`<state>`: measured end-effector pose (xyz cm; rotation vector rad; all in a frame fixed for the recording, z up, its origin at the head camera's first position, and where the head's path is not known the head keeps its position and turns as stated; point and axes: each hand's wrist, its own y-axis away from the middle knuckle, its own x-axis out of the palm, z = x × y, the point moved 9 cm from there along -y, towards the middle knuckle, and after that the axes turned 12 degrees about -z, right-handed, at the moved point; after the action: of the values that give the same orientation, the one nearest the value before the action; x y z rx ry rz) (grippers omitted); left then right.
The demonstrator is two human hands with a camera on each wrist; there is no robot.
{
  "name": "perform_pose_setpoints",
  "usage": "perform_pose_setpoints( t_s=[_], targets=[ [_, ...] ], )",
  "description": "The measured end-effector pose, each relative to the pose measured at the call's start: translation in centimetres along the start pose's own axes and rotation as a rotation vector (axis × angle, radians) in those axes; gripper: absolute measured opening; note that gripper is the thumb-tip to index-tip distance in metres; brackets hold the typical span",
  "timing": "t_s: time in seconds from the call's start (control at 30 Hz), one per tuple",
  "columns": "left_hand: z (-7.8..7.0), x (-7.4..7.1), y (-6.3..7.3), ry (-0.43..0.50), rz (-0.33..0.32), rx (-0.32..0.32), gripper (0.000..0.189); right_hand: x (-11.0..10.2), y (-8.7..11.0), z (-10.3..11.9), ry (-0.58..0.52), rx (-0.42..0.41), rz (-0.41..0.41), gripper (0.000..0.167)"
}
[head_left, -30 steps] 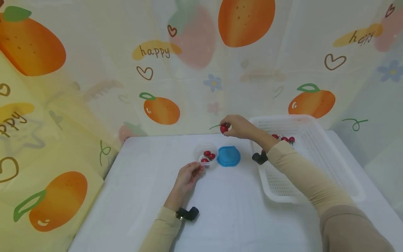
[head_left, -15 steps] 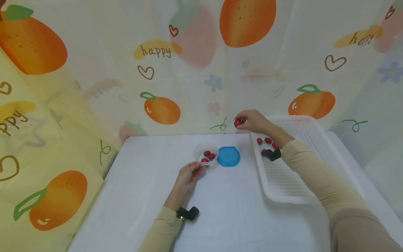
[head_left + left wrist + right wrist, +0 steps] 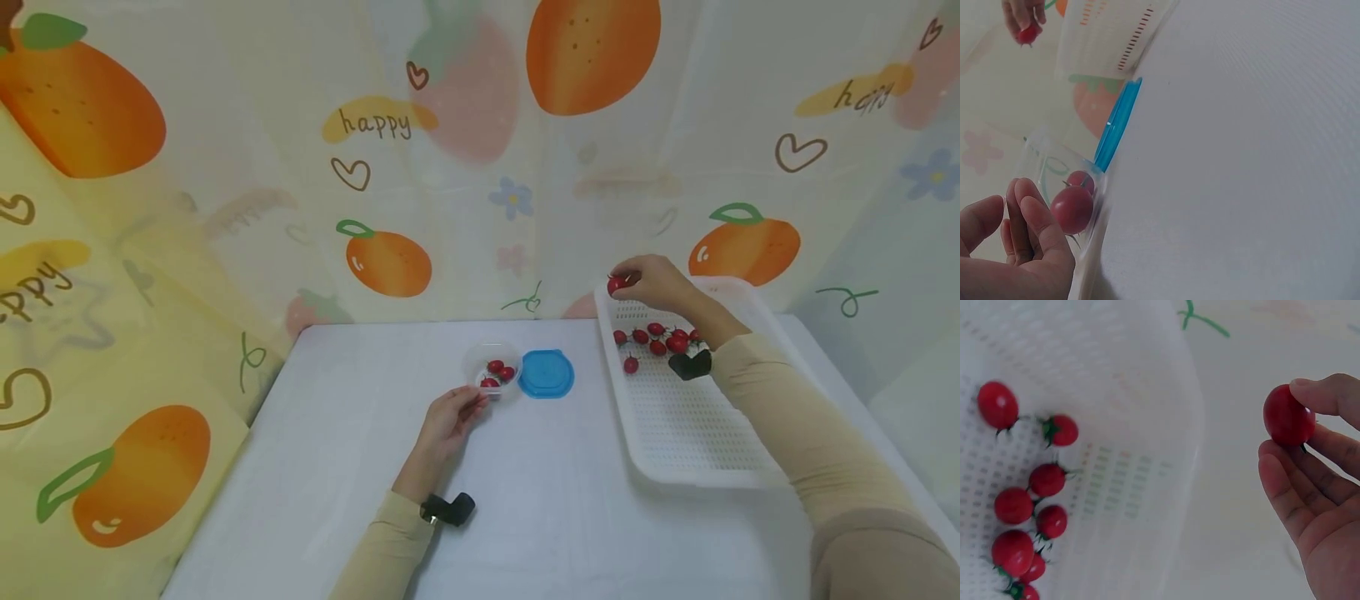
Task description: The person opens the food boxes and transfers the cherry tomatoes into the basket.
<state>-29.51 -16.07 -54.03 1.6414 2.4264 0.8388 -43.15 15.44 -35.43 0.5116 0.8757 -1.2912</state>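
My right hand point(image 3: 654, 283) pinches a cherry tomato point(image 3: 1289, 415) between thumb and fingers, above the far left rim of the white basket point(image 3: 637, 454). Inside that basket several more red cherry tomatoes point(image 3: 1013, 505) with green stems lie toward the far side. My left hand point(image 3: 450, 417) is at the near rim of a small clear plastic container point(image 3: 491, 348), its fingertips against the side. In the left wrist view, the thumb stands apart from the fingers with nothing between them. Three cherry tomatoes point(image 3: 495, 367) sit in the container, partly hidden by my fingers in that view.
A blue lid point(image 3: 546, 373) lies flat just right of the clear container, between it and the basket. White cloth covers the table point(image 3: 315, 483). Behind it hangs a fruit-patterned curtain point(image 3: 442, 192), close to the table's back edge.
My right hand has moved right with the cherry tomato, from above the blue lid to over the basket's rim, uncovering more tomatoes. The left hand and container have stayed put.
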Motion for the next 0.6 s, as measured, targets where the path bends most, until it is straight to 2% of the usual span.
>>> perform_pose_setpoints(
  t_s=[0.4, 0.6],
  targets=[
    [-0.1, 0.0, 0.1, -0.006, 0.011, 0.007, 0.037, -0.8, 1.3, -6.8, 0.071, 0.13, -0.02, 0.046],
    [-0.1, 0.0, 0.2, -0.01, 0.01, 0.003, 0.036, -0.9, 2.1, -9.1, 0.126, 0.139, -0.014, 0.046]
  ],
)
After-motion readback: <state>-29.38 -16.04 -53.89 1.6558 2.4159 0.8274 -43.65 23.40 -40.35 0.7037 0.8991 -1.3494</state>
